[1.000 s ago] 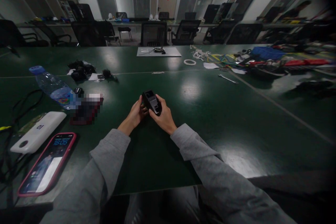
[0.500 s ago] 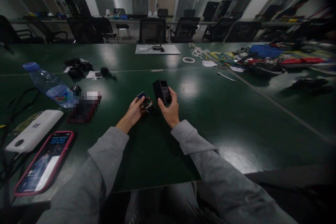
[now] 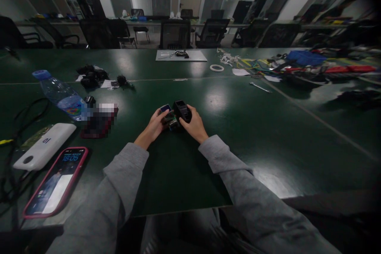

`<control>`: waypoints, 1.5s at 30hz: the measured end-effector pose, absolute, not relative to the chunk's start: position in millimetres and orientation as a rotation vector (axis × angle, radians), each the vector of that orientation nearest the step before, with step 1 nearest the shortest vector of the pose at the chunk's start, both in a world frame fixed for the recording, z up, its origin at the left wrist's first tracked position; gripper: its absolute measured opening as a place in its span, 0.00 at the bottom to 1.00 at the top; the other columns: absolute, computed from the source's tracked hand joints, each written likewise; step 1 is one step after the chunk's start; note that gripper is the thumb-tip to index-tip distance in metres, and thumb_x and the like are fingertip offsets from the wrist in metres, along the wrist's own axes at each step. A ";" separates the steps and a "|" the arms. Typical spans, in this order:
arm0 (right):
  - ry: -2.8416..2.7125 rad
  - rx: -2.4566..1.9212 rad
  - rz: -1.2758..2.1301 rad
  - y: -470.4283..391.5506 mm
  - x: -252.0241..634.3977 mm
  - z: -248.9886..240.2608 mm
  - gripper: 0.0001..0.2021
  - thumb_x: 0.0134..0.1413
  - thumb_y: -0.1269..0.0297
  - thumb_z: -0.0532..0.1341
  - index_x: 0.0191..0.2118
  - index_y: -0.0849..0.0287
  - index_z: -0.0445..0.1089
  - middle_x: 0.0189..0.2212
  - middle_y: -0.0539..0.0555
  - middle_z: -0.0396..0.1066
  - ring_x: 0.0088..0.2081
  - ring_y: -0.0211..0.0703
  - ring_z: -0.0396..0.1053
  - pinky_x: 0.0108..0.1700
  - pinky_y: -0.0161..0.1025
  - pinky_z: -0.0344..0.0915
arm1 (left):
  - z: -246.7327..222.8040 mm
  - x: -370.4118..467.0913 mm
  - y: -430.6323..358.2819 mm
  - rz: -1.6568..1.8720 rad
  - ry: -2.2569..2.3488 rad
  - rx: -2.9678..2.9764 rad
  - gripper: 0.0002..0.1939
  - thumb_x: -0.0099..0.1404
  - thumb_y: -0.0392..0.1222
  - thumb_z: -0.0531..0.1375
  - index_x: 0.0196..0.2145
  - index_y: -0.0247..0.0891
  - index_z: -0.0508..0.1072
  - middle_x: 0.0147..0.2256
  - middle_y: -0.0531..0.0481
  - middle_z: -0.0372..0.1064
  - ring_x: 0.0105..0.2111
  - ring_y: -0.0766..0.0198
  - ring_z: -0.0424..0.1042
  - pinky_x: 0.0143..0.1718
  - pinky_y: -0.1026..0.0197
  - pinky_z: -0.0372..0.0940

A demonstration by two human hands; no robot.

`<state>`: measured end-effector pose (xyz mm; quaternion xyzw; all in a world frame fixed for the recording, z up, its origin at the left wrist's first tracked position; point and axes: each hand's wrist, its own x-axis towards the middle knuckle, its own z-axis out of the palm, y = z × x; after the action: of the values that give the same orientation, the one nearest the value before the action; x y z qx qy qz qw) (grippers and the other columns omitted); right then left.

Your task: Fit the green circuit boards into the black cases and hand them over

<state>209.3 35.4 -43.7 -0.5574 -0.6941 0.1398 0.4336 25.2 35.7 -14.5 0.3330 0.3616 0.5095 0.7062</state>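
Observation:
In the head view, my left hand (image 3: pixel 155 126) is closed around a small circuit board (image 3: pixel 170 120) with a little blue-faced display (image 3: pixel 165 108) at its top, under my thumb. My right hand (image 3: pixel 194 125) grips a black plastic case (image 3: pixel 182 111) from its right side, thumb at the near end and fingers behind. The case tilts, with cut-outs showing on its face. Board and case are side by side just above the green table (image 3: pixel 184 178); whether they touch I cannot tell.
To the left lie a phone in a pink case (image 3: pixel 56 182), a white power bank (image 3: pixel 44 147), a water bottle (image 3: pixel 62 97) and black cables (image 3: pixel 18 123). Farther off are black parts (image 3: pixel 93 76), a white tape ring (image 3: pixel 217 68), a wrench (image 3: pixel 260 87) and a cable pile (image 3: pixel 297 65).
My right hand has lowered the black case and tilted it over, close beside the circuit board. My left hand, still holding the board, has shifted slightly right in view.

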 end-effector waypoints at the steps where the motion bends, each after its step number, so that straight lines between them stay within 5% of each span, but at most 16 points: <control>1: -1.748 -1.389 0.338 35.7 209.7 -44.6 0.33 0.52 0.60 0.63 0.62 0.62 0.57 0.52 0.63 0.66 0.51 0.56 0.66 0.54 0.56 0.65 | -14.3 24.9 35.7 1.129 0.792 0.746 0.22 0.58 0.46 0.67 0.49 0.42 0.68 0.50 0.43 0.71 0.44 0.57 0.73 0.38 0.56 0.69; 8: -1.784 -1.362 0.271 37.0 210.5 -48.5 0.33 0.49 0.63 0.64 0.61 0.63 0.57 0.55 0.63 0.63 0.54 0.57 0.61 0.57 0.56 0.62 | -11.3 23.5 34.5 1.114 0.793 0.741 0.23 0.59 0.46 0.66 0.50 0.42 0.67 0.52 0.42 0.70 0.46 0.55 0.73 0.39 0.56 0.69; 19: -1.771 -1.343 0.271 28.4 208.7 -40.3 0.29 0.55 0.54 0.61 0.60 0.59 0.59 0.53 0.63 0.61 0.55 0.57 0.58 0.55 0.59 0.61 | -6.4 16.1 36.5 1.109 0.796 0.736 0.23 0.58 0.46 0.67 0.49 0.41 0.68 0.51 0.41 0.71 0.46 0.55 0.74 0.41 0.53 0.69; 33: -1.508 -1.326 0.408 38.8 216.8 -40.3 0.19 0.61 0.54 0.55 0.51 0.60 0.68 0.46 0.59 0.69 0.48 0.49 0.66 0.53 0.51 0.64 | -3.2 17.0 36.6 1.070 0.821 0.705 0.22 0.60 0.46 0.66 0.49 0.40 0.66 0.51 0.40 0.70 0.45 0.54 0.74 0.43 0.52 0.69; 45: -1.453 -1.469 0.363 52.7 229.3 -49.6 0.21 0.62 0.49 0.50 0.46 0.60 0.71 0.40 0.59 0.71 0.45 0.52 0.64 0.51 0.53 0.61 | -3.0 17.0 35.9 1.065 0.809 0.725 0.21 0.60 0.46 0.65 0.49 0.40 0.66 0.51 0.39 0.70 0.46 0.53 0.74 0.46 0.49 0.69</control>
<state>229.3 52.7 -49.6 -0.6072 -0.6004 0.1499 0.4985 17.0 35.9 -3.0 0.3285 0.3665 0.4827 0.7244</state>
